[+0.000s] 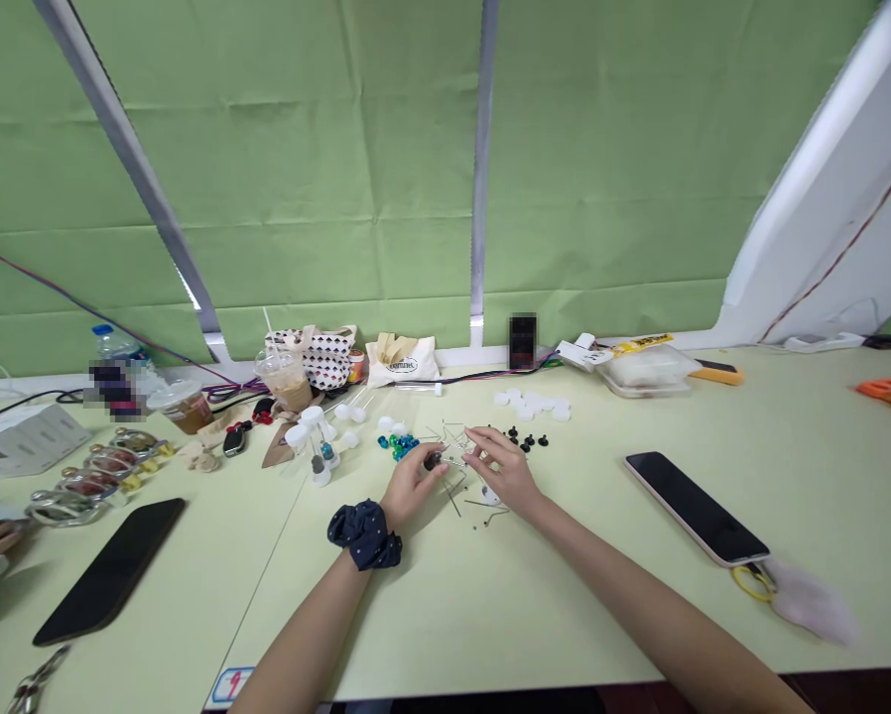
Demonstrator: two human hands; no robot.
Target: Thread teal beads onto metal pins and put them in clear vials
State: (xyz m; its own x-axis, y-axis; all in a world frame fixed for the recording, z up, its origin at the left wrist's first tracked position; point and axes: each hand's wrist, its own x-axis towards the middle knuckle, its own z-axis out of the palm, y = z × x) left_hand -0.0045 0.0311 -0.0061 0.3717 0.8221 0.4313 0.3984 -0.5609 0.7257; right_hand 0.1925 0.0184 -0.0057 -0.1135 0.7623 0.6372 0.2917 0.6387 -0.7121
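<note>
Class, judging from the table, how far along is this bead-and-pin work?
Done: several white caps sit on pins. In hand: the left hand pinches a dark bead; the right hand is among loose wire pins. Left: loose black beads, blue-green beads and white discs lie unused.

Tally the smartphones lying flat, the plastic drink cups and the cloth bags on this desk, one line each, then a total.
Smartphones lying flat: 2 (left smartphone, right smartphone)
Plastic drink cups: 2 (straw cup, domed cup)
Cloth bags: 2 (patterned bag, cream bag)
Total: 6
</note>
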